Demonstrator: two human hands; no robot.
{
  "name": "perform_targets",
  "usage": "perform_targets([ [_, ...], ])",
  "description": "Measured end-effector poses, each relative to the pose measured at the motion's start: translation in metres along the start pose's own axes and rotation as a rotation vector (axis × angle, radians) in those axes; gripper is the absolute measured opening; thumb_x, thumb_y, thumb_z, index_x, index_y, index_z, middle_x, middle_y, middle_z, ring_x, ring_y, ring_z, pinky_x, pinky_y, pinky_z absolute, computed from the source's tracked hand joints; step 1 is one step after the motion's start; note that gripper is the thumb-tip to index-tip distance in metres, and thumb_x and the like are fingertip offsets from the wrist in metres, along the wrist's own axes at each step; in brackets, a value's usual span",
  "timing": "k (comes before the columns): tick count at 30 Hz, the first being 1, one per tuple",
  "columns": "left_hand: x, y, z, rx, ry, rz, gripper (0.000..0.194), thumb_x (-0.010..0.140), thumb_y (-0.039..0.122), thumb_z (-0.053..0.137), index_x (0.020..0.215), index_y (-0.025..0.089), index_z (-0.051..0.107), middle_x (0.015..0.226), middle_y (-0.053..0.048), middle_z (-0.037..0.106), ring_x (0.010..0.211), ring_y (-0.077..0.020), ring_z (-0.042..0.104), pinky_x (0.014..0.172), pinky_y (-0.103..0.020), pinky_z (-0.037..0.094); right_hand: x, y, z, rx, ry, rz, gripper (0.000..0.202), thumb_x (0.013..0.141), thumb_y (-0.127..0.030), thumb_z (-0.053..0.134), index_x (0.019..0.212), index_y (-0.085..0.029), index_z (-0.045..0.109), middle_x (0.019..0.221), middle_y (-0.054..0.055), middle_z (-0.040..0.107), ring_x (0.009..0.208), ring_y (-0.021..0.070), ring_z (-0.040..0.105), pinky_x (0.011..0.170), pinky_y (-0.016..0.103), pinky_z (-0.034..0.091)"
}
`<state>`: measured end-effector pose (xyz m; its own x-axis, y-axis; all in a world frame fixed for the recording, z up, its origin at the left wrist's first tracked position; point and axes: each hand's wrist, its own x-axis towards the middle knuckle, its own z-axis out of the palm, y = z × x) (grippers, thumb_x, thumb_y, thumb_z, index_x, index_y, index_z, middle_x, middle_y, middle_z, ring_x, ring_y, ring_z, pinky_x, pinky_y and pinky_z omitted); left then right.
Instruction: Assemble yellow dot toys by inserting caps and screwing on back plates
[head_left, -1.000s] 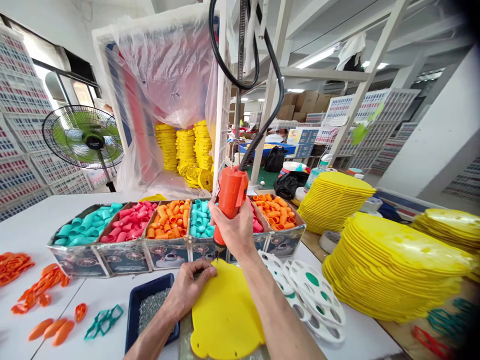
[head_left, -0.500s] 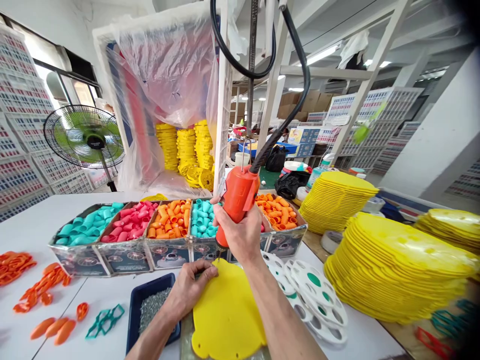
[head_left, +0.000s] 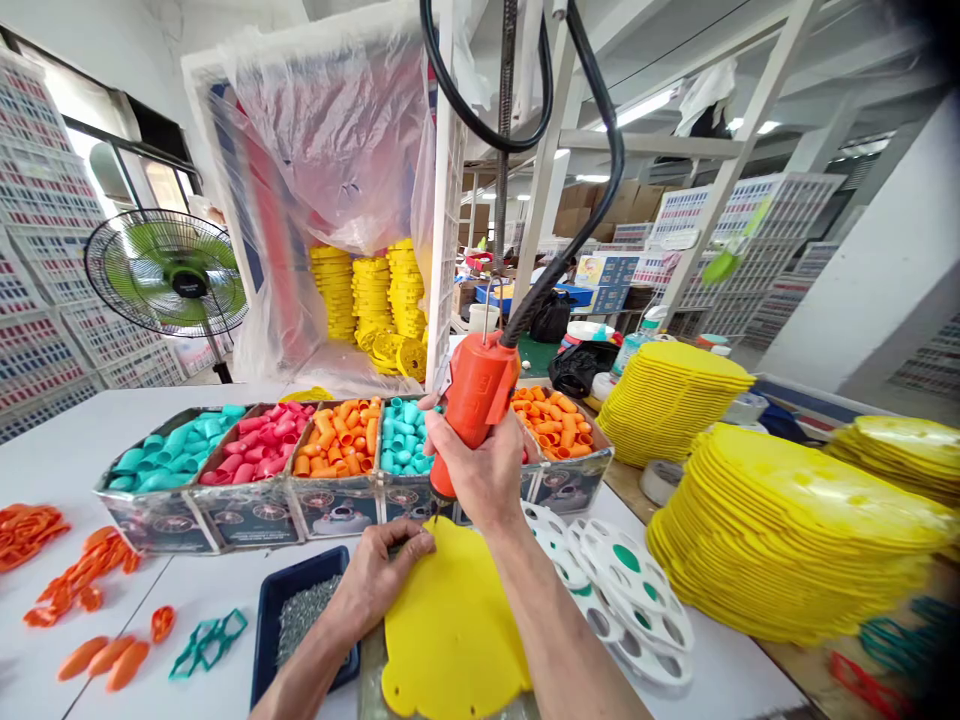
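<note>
My right hand [head_left: 484, 460] is wrapped round an orange-red electric screwdriver [head_left: 480, 385], held upright with its bit pointing down at the far edge of a yellow plastic panel [head_left: 454, 625]. The bit meets the panel near its top corner; the exact contact is too small to make out. My left hand [head_left: 386, 570] is closed at the panel's upper left edge, its thumb by the bit and its fingers curled, partly hidden. Left of the panel stands a dark blue tray [head_left: 262, 625] of small metal screws [head_left: 306, 612].
Behind my hands runs a row of open boxes [head_left: 259, 515] with teal, pink and orange plastic parts. White discs with holes [head_left: 637, 600] lie right of the panel, beside tall stacks of yellow panels [head_left: 787, 540]. Orange pieces [head_left: 109, 660] lie at left. A black cable [head_left: 600, 190] hangs overhead.
The view has shifted very slightly. Both hands, the screwdriver and the panel keep practically the same places.
</note>
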<state>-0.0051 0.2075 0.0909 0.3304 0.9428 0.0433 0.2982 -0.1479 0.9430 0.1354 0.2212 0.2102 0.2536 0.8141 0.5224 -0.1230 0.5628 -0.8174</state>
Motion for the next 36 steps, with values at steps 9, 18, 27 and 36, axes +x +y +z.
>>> perform_targets([
  [9,-0.0004,0.0023,0.0001,0.0,0.007,-0.005,0.042,0.089,0.054,0.058,0.075,0.015,0.068,0.074,-0.003,0.065,0.07,-0.0174,0.052,0.058,-0.024,0.039,0.0017,0.0046,-0.0004,0.027,0.027,-0.012,0.024,0.075,-0.033,0.072,0.095,-0.022,0.065,0.077,0.0,0.07,0.049,0.012,0.057,0.044,0.024,0.051],
  [18,-0.0005,0.0011,0.0005,0.0,0.007,0.0,0.042,0.089,0.053,0.059,0.075,0.015,0.069,0.075,-0.004,0.066,0.071,-0.0178,0.052,0.059,-0.025,0.039,-0.0003,0.0036,-0.0012,-0.08,0.019,-0.064,0.018,0.077,-0.032,0.069,0.092,-0.023,0.066,0.078,0.001,0.072,0.051,0.0148,0.061,0.046,0.027,0.054],
  [27,-0.0005,-0.002,0.0006,-0.011,0.003,0.004,0.043,0.089,0.054,0.058,0.074,0.015,0.069,0.075,-0.004,0.066,0.07,-0.0172,0.052,0.058,-0.025,0.038,-0.0065,0.0071,-0.0012,-0.214,0.025,-0.16,0.018,0.08,-0.031,0.067,0.097,-0.024,0.065,0.088,0.003,0.076,0.065,0.0206,0.071,0.055,0.031,0.059],
  [36,-0.0001,-0.0003,0.0009,-0.006,0.005,0.006,0.043,0.09,0.054,0.058,0.073,0.015,0.068,0.075,-0.003,0.065,0.07,-0.0171,0.051,0.059,-0.025,0.038,-0.0064,0.0045,-0.0032,-0.19,0.01,-0.119,0.019,0.08,-0.033,0.067,0.097,-0.024,0.065,0.092,0.005,0.076,0.071,0.023,0.072,0.056,0.033,0.06],
])
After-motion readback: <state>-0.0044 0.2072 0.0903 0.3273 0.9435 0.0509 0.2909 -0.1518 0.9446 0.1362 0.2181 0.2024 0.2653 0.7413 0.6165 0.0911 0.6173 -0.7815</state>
